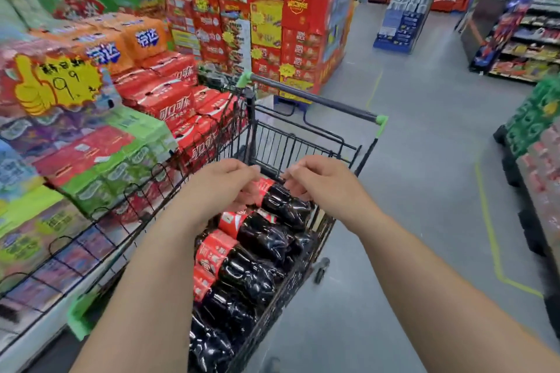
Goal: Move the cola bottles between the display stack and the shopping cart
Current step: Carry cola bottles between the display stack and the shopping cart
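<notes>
- At the left of the frame I see the display stack [169,106], with red cola cases packed tight under the orange ones. No open gap shows in it from here.
- The wire fence [91,233] along the stack's lower edge runs just beside the shopping cart [291,297], so there is almost no side room at lower left. Anything crossing has to go up and over both rims.
- My left hand [221,187] is curled over the red-label end of the top bottle [281,203], gripping it at the far end of the basket.
- Below it, the cola bottles [251,275] lie in a row filling the basket toward the bottom centre. I judge the job is well along if the cart is being loaded, or barely begun if it is being emptied; I can't tell which.
- My right hand [321,181] has bent fingers at the top bottle's dark shoulder. Blur keeps me from telling whether it actually has hold.
- The cart handle [315,100] crosses above centre, an edge to clear when lifting.
- Right of the cart, the grey floor [424,190] is open aisle.
- A green crate stack [527,121] stands well apart at the right edge.
</notes>
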A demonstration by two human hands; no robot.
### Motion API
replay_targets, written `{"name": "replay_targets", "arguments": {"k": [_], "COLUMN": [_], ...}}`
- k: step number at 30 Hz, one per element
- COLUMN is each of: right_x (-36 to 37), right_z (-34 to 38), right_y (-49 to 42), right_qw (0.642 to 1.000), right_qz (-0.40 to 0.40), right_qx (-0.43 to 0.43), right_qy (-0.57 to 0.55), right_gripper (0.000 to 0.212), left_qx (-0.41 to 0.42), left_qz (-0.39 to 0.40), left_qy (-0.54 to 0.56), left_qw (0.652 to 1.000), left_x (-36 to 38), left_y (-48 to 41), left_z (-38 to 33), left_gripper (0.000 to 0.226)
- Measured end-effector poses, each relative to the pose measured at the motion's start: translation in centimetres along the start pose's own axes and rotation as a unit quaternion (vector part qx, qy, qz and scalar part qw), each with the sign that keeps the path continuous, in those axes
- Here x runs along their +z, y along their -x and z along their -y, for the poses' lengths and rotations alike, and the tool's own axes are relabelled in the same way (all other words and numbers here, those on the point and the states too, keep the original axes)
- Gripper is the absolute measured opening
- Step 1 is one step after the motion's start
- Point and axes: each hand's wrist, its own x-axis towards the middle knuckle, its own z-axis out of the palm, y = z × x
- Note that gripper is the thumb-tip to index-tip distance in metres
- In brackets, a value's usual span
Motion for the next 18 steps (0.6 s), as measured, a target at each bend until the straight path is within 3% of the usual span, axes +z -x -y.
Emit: {"name": "replay_targets", "arguments": {"k": [8,18], "right_x": [-0.2,2.4], "right_z": [-3.8,-12.6], "right_y": [-13.4,-24.6], "right_qw": [0.995,0.962], "right_qz": [0.071,0.224], "right_qx": [0.057,0.135], "right_qy": [0.031,0.083], "right_gripper": [0.023,0.058], "left_qx": [-0.123,-0.291], "left_qz": [-0.011,-0.081], "left_qy": [0.054,0.082], "left_qw": [0.991,0.950], "left_x": [-0.1,4.6], "left_y": [-12.5,-23.2], "left_z": [0.0,6.1], "left_gripper": [0.020,0.024]}}
